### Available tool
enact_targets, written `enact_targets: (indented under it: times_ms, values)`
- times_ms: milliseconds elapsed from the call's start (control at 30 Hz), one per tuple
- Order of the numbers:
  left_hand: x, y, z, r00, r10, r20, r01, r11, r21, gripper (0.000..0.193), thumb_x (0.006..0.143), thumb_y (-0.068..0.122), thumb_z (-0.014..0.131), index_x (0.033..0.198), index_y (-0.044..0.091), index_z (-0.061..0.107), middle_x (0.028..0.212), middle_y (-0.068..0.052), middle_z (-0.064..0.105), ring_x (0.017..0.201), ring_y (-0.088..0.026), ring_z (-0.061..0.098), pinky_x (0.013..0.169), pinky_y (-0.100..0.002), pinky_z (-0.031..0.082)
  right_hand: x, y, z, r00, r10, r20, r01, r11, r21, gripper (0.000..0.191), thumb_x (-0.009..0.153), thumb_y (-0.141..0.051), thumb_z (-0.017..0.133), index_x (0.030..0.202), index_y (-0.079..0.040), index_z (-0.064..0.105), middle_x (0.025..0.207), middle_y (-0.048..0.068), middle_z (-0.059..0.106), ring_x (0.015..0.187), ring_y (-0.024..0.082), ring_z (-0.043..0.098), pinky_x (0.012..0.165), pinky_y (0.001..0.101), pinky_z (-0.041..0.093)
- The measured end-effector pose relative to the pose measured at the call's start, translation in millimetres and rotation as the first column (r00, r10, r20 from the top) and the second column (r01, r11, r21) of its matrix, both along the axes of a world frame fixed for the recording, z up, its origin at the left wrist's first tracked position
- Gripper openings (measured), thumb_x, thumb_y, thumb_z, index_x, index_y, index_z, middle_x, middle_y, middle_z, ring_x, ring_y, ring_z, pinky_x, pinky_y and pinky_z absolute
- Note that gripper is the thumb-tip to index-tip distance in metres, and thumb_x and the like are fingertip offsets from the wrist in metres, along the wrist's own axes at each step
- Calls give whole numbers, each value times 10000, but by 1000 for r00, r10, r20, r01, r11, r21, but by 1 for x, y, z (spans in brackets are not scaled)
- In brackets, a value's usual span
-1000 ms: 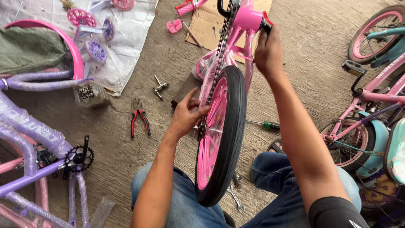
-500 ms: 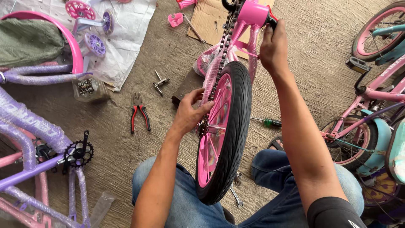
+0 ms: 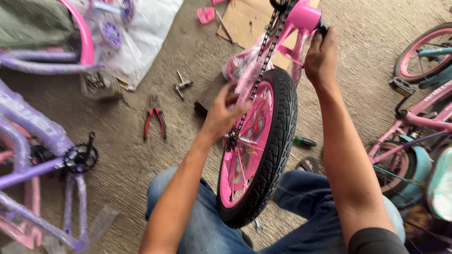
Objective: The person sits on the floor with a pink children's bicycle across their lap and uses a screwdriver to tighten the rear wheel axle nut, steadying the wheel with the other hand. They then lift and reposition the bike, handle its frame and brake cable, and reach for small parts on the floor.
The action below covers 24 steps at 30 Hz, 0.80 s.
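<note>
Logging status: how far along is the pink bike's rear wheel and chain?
Done: rear wheel sits in the pink frame, chain running to the hub. In hand: left hand at the chain by the hub, right hand gripping the frame. Left: pliers and screwdriver lie unused on the floor; axle tightness can't be judged.

Matt black rubber tyre [image 3: 282, 136] showing knobbly tread; beside tyre, metal chain [image 3: 263, 61] dulling, pink frame [image 3: 303, 16] gleaming glossy; concrete floor [image 3: 141, 155] looking rough.

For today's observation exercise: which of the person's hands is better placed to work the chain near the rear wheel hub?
Left. The left hand already rests against the chain just above the wheel hub, while the right hand is up at the pink frame, apparently steadying it.
</note>
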<state>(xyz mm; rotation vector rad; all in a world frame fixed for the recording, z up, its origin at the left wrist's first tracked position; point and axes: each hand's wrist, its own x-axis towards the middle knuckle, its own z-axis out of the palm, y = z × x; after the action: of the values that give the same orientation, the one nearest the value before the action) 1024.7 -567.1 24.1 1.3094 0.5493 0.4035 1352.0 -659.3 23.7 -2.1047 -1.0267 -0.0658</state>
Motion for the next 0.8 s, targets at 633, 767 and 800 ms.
enact_targets:
  times_ms: [633,767,800]
  values:
    - [64,34,2,999,35,13,-36,994,103,1374,688,733,774,1596,-71,126,1285,-299,663,1211,-307,698,1017,-381,569,-4,4,12,998,-39,-57,35,997,-68,158,1162,-146,431,1076,-15,453,890,99,550,755,199,495,656,423,427]
    - [61,33,0,999,45,-22,-42,992,122,1370,699,741,759,1604,-61,116,1302,-302,651,1224,-314,683,1031,-390,553,-5,6,16,1000,-3,-17,2,998,-62,160,1171,-152,432,1086,-18,457,903,92,567,772,198,529,668,410,440]
    - [61,32,-1,998,42,-40,-36,991,132,1376,689,747,749,1604,-54,106,1297,-298,656,1213,-313,687,1023,-388,556,-7,6,18,1000,-3,-8,2,997,-76,170,1181,-156,431,1087,-16,452,905,108,564,775,209,524,668,409,441]
